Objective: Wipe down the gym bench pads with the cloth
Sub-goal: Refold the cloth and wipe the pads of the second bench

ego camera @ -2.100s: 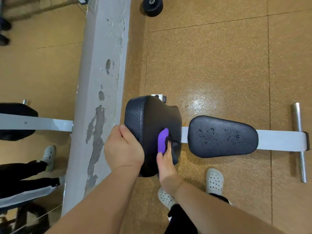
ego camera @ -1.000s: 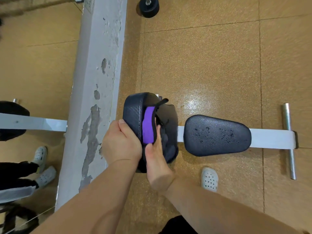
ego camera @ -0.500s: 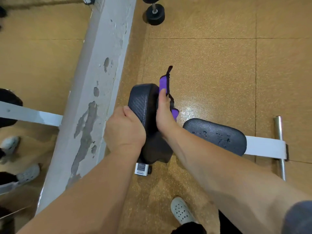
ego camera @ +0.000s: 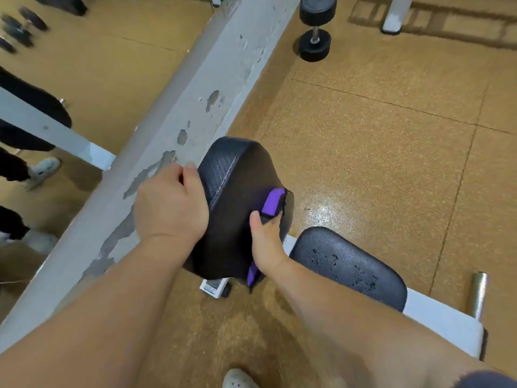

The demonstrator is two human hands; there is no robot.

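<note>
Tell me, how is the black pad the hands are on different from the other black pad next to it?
The back pad stands tipped up; the seat pad lies flat. The left hand grips the back pad and the right hand presses a purple cloth on it; nothing touches the seat pad. The seat pad has wet droplets. Both are black and padded.

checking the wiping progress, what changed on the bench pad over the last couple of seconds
The right hand swept the purple cloth up to the top edge of the upright pad, then drew it back down the pad's right side, where it now presses it. The left hand kept gripping the pad's left edge. The seat pad stays unwiped, droplets on it.
</note>
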